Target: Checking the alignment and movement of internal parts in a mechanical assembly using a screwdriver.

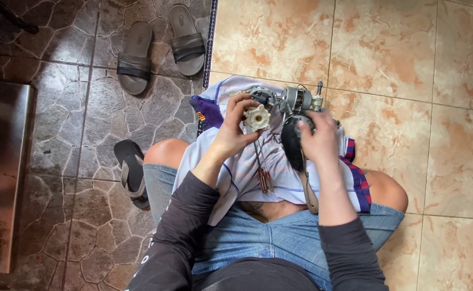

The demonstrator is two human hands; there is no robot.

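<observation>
Pinching a cream plastic knob (257, 117) in left hand (231, 132) fingertips, clasped round it. Right hand (317, 141) clenched on black motor housing (292, 141), thumb on top. Bare motor assembly (295, 99) at 12 o'clock of both hands, held over lap cloth (247, 172). Judged mid-way: casing off, knob apparently off its shaft, motor not yet apart. Long axis running 9-to-3, shaft end toward 3. Screwdrivers (263, 172) resting at 6 o'clock; sandals (161, 46) off at 10.
</observation>
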